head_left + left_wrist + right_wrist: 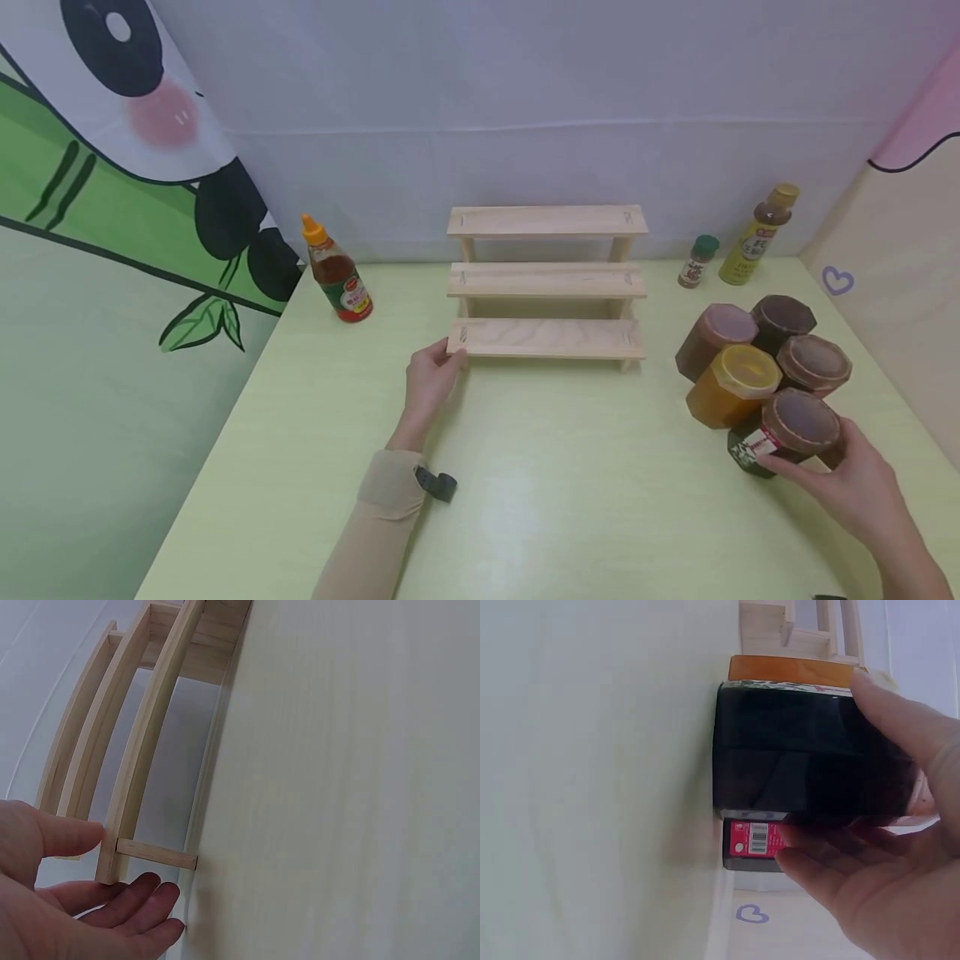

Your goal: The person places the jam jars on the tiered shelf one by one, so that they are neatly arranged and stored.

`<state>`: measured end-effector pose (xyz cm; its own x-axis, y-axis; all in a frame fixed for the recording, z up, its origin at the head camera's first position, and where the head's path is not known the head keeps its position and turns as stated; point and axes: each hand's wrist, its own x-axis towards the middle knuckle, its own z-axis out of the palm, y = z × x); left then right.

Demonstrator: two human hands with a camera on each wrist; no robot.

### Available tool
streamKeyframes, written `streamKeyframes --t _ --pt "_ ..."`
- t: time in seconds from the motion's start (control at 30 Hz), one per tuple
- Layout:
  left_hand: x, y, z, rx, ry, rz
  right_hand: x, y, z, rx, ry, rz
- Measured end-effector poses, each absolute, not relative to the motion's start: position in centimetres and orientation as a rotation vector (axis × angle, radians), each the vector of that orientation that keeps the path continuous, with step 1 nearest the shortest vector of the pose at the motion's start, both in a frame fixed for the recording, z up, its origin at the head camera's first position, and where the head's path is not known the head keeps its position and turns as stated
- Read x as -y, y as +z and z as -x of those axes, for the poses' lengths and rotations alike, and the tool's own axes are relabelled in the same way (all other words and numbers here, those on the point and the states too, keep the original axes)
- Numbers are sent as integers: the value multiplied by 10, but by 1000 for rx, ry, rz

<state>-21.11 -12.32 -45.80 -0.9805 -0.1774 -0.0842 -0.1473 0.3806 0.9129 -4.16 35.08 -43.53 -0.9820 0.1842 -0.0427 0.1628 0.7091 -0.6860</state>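
Observation:
A three-tier wooden step rack [547, 337] stands at the back middle of the table. My left hand [431, 383] pinches the left end of its lowest tier, thumb against one side and fingers at the other, as the left wrist view also shows on the rack [131, 750]. At the right, my right hand [862, 492] grips a dark jar [802, 421] with thumb and fingers on opposite sides. That jar is the nearest of a cluster. Beside it sits an amber jar [738, 379]. In the right wrist view, the dark jar [795, 750] hides much of the others.
Behind stand a mauve-lidded jar [716, 337], a dark-lidded jar [783, 321] and a brown-lidded jar [813, 362]. Farther back are a green-capped small bottle [697, 262] and a yellow-capped bottle [757, 237]. A red sauce bottle [341, 279] is at the left. Printed cloth hangs behind.

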Motion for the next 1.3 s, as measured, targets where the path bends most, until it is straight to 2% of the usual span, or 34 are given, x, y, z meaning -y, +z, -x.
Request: streamKeyframes --t 0.4,1.3 --pt "122 -458 210 2607 -1675 -285 -348 -444 43 2744 1256 226" --pt "120 -458 211 2606 -1661 -287 -344 -440 46 2743 1197 453"
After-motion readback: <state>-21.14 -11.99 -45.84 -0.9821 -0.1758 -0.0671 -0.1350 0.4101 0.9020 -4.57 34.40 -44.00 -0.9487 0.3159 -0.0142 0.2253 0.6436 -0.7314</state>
